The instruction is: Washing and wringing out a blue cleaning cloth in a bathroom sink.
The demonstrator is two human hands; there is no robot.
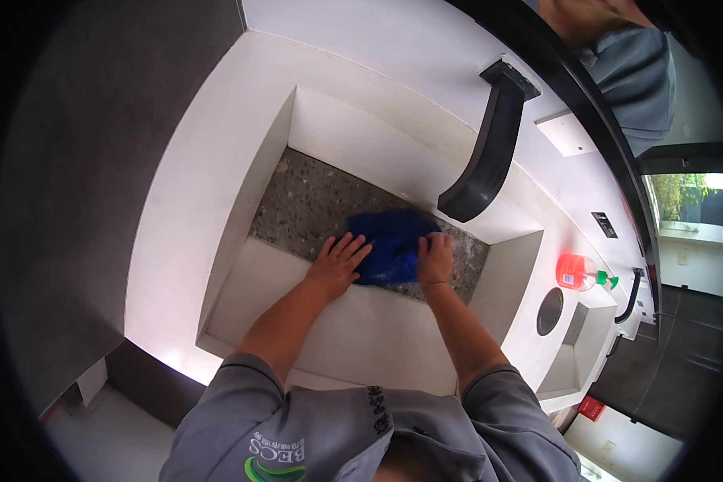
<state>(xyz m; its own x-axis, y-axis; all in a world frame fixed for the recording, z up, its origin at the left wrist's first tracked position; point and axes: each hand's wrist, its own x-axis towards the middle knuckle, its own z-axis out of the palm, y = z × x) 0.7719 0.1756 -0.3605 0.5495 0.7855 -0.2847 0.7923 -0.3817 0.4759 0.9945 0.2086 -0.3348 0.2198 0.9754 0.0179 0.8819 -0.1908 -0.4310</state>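
As R hand (pixel 435 259) grips it, blue cloth (pixel 395 251) lies R of L hand (pixel 337 267).

From my remote view, I note a black spout (pixel 490 149) fixed to the white wall, near a white plate (pixel 567 132). At right, I record a pump bottle (pixel 572 271) of pink-red liquid, green-topped, near a round opening (pixel 549 312). Beyond: a smaller black faucet (pixel 631 299), a red box (pixel 591 408). A black mirror frame (pixel 607 116) curves above.
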